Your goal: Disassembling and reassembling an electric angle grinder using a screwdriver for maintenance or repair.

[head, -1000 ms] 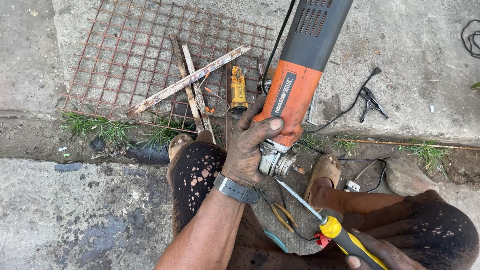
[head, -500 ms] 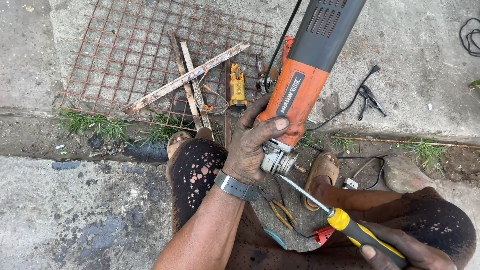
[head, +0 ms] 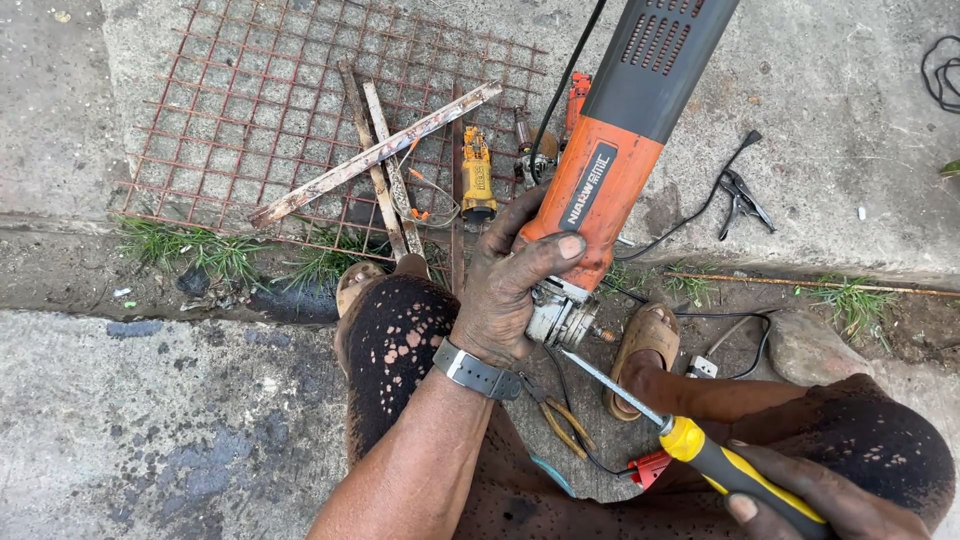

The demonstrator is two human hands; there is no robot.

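Note:
My left hand grips the orange and grey angle grinder near its metal head, holding it upright over my knees. A dark watch sits on that wrist. My right hand, at the bottom right edge, holds a screwdriver with a yellow and black handle. Its steel shaft points up and left, and the tip touches the grinder's metal head. The grinder's black cord runs up out of the frame.
A rusty wire mesh panel lies on the concrete with several rusty metal strips across it. A yellow tool part and black pliers lie nearby. Pliers with yellow handles and a red piece rest on a stone between my sandalled feet.
The grinder and my left hand have shifted slightly right and up. My right hand with the screwdriver has come further into the frame, and the tip stays at the grinder's head.

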